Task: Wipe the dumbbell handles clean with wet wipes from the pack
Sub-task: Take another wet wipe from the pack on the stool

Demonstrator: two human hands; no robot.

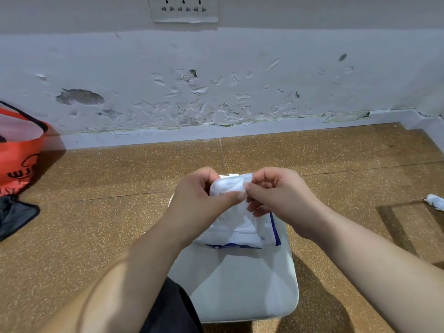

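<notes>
A white wet-wipe pack [249,233] with blue edging lies on a pale grey stool seat [240,284] in front of me. Just above the pack, both my hands hold a white wet wipe [229,186]. My left hand [199,200] grips the wipe's left side, thumb laid across its front. My right hand [276,191] pinches the wipe's right edge between thumb and fingers. The wipe's lower part hangs down to the pack. No dumbbell is in view.
An orange bag [16,150] stands at the left by the wall, with dark cloth [14,217] below it. A crumpled white wipe [436,201] lies on the brown speckled floor at the right. A peeling wall runs across the back.
</notes>
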